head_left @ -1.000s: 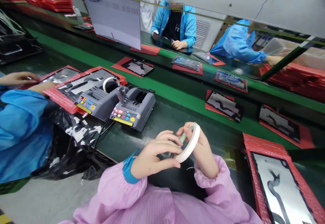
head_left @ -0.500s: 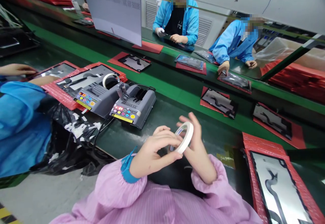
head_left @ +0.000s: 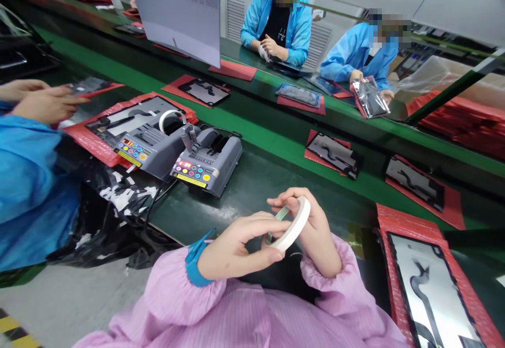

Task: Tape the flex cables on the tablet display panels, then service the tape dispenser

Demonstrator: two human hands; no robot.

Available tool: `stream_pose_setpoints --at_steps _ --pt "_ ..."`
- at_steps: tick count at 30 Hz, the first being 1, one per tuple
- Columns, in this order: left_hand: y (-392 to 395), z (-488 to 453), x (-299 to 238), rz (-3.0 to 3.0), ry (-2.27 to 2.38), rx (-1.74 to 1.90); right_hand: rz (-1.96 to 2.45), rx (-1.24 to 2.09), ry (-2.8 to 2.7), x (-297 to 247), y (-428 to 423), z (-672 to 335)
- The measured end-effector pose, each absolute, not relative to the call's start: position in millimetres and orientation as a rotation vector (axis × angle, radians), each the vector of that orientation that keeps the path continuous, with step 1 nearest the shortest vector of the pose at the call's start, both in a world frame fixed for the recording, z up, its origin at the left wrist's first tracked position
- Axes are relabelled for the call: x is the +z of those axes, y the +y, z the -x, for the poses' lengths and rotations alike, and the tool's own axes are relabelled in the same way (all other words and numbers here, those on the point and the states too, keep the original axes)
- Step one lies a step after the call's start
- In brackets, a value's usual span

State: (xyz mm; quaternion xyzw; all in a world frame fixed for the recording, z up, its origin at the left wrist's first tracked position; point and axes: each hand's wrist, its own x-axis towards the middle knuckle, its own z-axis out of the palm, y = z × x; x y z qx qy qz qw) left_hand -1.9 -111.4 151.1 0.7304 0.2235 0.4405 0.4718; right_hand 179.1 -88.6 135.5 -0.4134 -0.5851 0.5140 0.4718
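Note:
A narrow roll of white tape (head_left: pixel 297 232) is held tilted between my two hands, above the dark green bench. On its near side, my left hand (head_left: pixel 232 245) pinches the ring, the thumb at the lower rim and the fingers reaching into the opening. My right hand (head_left: pixel 319 227) curls around the far right side, its fingertips over the upper rim. Beyond my left hand stands a grey automatic tape dispenser (head_left: pixel 205 166) with lit red digits and coloured buttons. A second tape dispenser (head_left: pixel 152 148) beside it carries a white roll.
A display panel (head_left: pixel 430 279) on red bubble bags lies to my right. More panels on red sheets, such as one panel (head_left: pixel 333 153), rest along the green conveyor (head_left: pixel 272 145). A black bag (head_left: pixel 130 195) with white scraps hangs at left. Co-workers in blue sit left and opposite.
Both hands and the tape roll have shifted slightly right and down, and the roll has turned. Nearer panels on the conveyor have slid left. Co-workers at left and far right have lifted pieces.

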Motion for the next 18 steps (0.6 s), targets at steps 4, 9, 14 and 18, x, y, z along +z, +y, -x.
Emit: stream_pose_setpoints --at_steps 4,9,14,18 --pt "-109 2 152 -1.807 0.548 1.049 0.980 1.483 -1.238 130 -85 -175" --pt "-109 2 151 -1.818 0.533 1.061 1.012 1.588 -1.186 128 -83 -173" --pt "-109 1 146 -1.876 0.505 1.119 1.003 1.664 -1.039 127 -85 -169" --pt "-110 0 144 -1.917 0.602 1.136 0.993 1.738 -0.938 119 -88 -165"
